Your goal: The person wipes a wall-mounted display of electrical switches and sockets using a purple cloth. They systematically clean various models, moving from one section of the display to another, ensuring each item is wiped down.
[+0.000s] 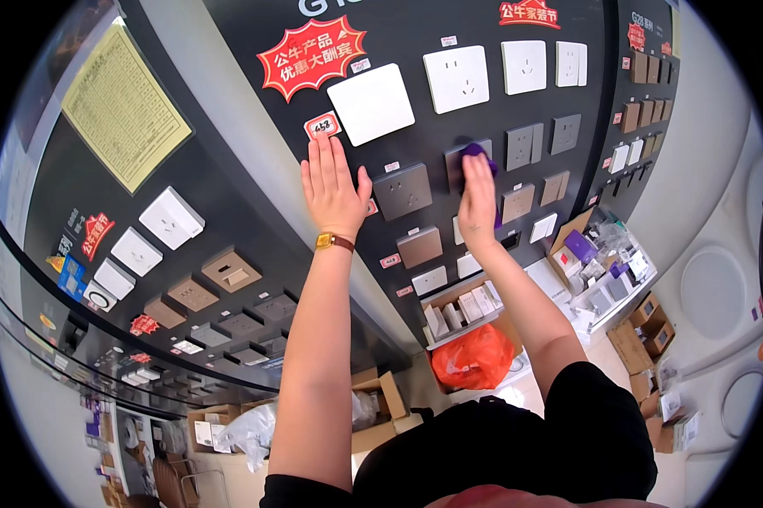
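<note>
Wall switches and sockets are mounted in rows on a dark display panel (419, 25). My left hand (335, 190), with a watch (334, 241) at its wrist, lies flat against the panel, fingers together and thumb apart, its fingertips at a red-edged price tag (322, 127) below a large white blank switch plate (371, 105). To its right is a grey socket (403, 192). My right hand (476, 203) presses a purple cloth (474, 150) onto a dark grey plate (453, 170); part of the cloth hangs behind the hand. Above it is a white socket (456, 79).
Below the panel stand a carton of small white boxes (476, 303), an orange-red plastic bag (473, 357) and a bin of packaged parts (610, 273). Opened cardboard boxes (635, 346) lie on the floor at right. Another display panel (229, 209) with switches curves away at left.
</note>
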`<action>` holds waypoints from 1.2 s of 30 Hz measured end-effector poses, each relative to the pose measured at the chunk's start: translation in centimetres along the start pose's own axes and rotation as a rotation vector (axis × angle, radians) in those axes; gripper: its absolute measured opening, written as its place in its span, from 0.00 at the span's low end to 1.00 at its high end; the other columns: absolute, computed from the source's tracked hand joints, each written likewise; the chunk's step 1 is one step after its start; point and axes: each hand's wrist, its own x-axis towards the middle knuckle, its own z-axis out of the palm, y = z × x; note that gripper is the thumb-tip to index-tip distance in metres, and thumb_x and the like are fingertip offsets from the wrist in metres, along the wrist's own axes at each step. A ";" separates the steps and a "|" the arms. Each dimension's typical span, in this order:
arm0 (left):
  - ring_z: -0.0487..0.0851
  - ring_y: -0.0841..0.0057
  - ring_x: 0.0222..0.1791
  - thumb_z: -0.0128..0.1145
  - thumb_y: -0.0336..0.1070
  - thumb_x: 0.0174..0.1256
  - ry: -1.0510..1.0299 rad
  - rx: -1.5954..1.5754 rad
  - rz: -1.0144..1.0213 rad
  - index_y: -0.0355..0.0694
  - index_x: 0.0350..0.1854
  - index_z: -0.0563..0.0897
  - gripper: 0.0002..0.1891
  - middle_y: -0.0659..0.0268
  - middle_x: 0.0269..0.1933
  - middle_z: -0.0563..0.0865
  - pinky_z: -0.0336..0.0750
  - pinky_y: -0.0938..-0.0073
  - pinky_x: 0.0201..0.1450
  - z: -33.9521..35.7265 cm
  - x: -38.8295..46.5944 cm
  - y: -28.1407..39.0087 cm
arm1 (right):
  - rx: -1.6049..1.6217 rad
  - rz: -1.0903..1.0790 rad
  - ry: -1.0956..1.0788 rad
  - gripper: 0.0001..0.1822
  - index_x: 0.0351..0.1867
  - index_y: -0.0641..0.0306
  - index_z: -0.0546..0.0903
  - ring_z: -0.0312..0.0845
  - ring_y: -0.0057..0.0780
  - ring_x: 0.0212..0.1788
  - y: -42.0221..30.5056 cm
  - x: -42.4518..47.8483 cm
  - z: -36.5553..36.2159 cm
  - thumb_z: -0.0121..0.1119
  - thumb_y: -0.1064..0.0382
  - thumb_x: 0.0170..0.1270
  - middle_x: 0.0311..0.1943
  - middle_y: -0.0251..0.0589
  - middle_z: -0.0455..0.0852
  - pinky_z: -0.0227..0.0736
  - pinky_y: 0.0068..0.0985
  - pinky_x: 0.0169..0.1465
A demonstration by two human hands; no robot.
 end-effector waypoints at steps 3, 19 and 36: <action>0.58 0.60 0.79 0.58 0.42 0.64 -0.010 -0.038 0.004 0.35 0.75 0.63 0.37 0.55 0.78 0.61 0.53 0.54 0.77 0.0 0.0 -0.1 | 0.001 -0.098 -0.156 0.33 0.66 0.69 0.74 0.65 0.53 0.72 -0.2 -2.0 0.1 0.46 0.85 0.55 0.63 0.55 0.75 0.62 0.40 0.72; 0.60 0.61 0.78 0.60 0.43 0.64 0.020 -0.052 0.004 0.37 0.75 0.65 0.37 0.58 0.78 0.63 0.53 0.56 0.77 0.4 0.0 -0.1 | 0.132 -0.210 -0.223 0.33 0.67 0.67 0.73 0.66 0.50 0.71 -5.3 0.0 1.6 0.47 0.84 0.55 0.68 0.47 0.73 0.64 0.39 0.70; 0.60 0.59 0.78 0.57 0.44 0.65 0.033 -0.042 0.020 0.36 0.75 0.64 0.36 0.55 0.78 0.63 0.54 0.53 0.77 0.5 -0.1 -0.3 | 0.129 -0.423 -0.542 0.33 0.67 0.65 0.73 0.67 0.42 0.70 -5.9 -4.3 3.9 0.55 0.74 0.54 0.69 0.41 0.73 0.69 0.37 0.64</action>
